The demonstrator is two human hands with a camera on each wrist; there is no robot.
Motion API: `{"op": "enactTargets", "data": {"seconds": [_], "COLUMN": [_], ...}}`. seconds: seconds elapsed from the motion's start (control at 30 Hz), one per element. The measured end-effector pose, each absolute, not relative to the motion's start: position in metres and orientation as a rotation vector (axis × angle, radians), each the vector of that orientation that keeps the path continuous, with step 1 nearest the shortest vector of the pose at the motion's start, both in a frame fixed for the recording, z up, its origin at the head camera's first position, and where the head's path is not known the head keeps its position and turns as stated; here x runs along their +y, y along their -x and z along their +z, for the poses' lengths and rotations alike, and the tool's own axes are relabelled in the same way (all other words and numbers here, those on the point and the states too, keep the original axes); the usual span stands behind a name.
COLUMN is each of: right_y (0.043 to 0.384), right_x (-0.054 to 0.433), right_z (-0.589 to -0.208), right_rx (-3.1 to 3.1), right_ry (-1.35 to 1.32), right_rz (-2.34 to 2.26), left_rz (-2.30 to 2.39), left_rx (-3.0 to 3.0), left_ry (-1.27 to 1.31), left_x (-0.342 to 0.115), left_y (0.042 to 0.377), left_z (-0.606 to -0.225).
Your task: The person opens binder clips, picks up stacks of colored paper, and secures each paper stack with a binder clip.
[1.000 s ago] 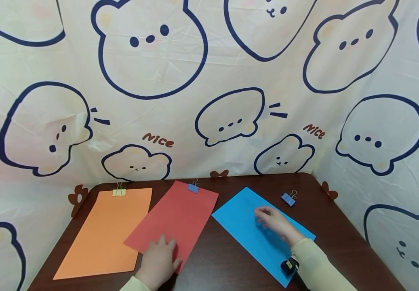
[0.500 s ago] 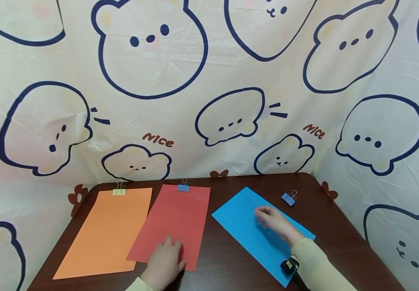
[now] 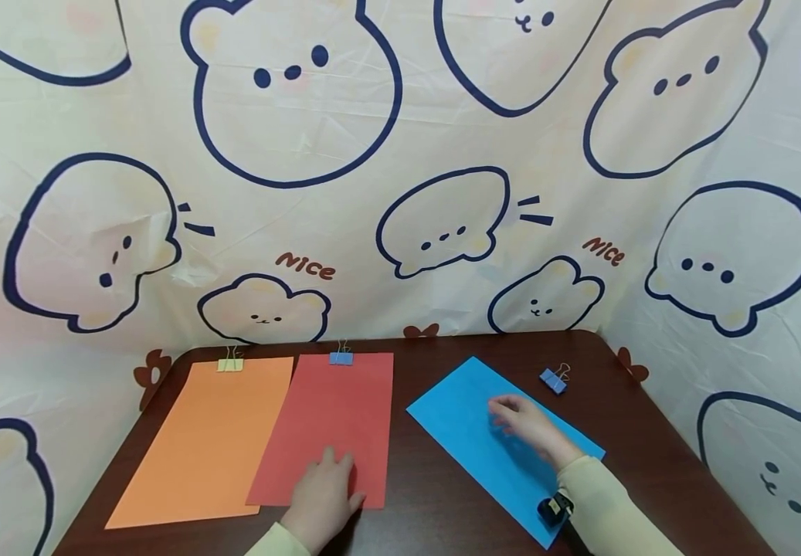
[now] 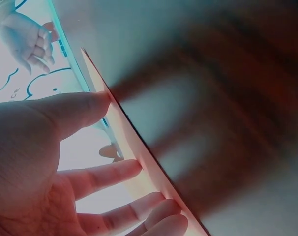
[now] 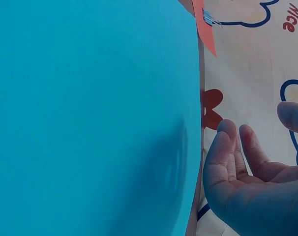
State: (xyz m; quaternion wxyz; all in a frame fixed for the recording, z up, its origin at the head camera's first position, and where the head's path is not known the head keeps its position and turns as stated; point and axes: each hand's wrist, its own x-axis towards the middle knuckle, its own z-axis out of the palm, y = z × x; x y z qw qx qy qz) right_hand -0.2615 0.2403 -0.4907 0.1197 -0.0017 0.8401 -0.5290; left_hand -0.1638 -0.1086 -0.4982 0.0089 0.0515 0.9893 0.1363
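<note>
My left hand (image 3: 324,494) rests its spread fingertips on the near part of a red sheet of paper (image 3: 344,409); the left wrist view shows the thumb (image 4: 97,103) and fingertips against the sheet. A blue binder clip (image 3: 341,358) grips the red sheet's far edge. My right hand (image 3: 525,425) hovers over a blue sheet of paper (image 3: 463,432), its fingers loosely bent and holding nothing. The blue sheet lies askew, with a shadow under the hand. Left of the red sheet lies an orange sheet (image 3: 198,448), with a pale yellow binder clip (image 3: 230,364) at its top.
A loose blue binder clip (image 3: 553,381) lies on the dark brown table (image 3: 421,479), right of the blue sheet. Behind the table and along both sides hangs a white cloth (image 3: 344,224) with bear drawings. A small black device (image 3: 554,509) is on the right wrist.
My left hand has turned the red sheet from slanted to nearly straight, its clipped top swinging left beside the orange sheet. The right hand has stayed in place.
</note>
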Motion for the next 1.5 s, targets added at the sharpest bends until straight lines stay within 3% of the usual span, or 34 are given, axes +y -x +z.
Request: {"op": "enactTargets", "data": {"seconds": [1.5], "right_y": [0.2621], "right_x": [0.2454], "right_z": [-0.4919], "right_rx": [2.427], "right_ry": [0.065], "right_rz": [-1.557], "left_rz": [0.440], "left_rx": [3.111], "left_ry": [-0.239], "left_x": [-0.0988], "left_y": [0.1696], "left_z": [-0.4957]}}
